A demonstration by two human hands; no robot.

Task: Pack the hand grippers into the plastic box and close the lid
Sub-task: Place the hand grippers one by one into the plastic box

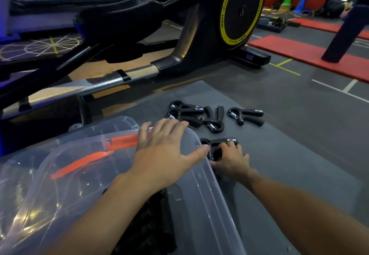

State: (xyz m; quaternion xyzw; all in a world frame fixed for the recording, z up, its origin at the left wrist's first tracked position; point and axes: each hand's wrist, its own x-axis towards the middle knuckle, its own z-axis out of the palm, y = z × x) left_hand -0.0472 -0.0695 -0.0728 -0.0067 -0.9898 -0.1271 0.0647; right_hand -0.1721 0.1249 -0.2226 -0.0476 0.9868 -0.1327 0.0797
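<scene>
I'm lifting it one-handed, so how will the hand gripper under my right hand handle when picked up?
Probably rigid: the hand gripper looks like moulded plastic arms joined by a metal spring, so it should not flop. Its flat, forked shape likely won't roll on the mat. Small under your right hand, probably light.

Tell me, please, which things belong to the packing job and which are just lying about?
Job: clear plastic box; clear lid with orange latches; black spring hand grippers on the mat; black hand gripper gripped by right hand; left hand on rim.
Lying about: black exercise machine with yellow-ringed wheel; red floor mats; blue cones.
</scene>
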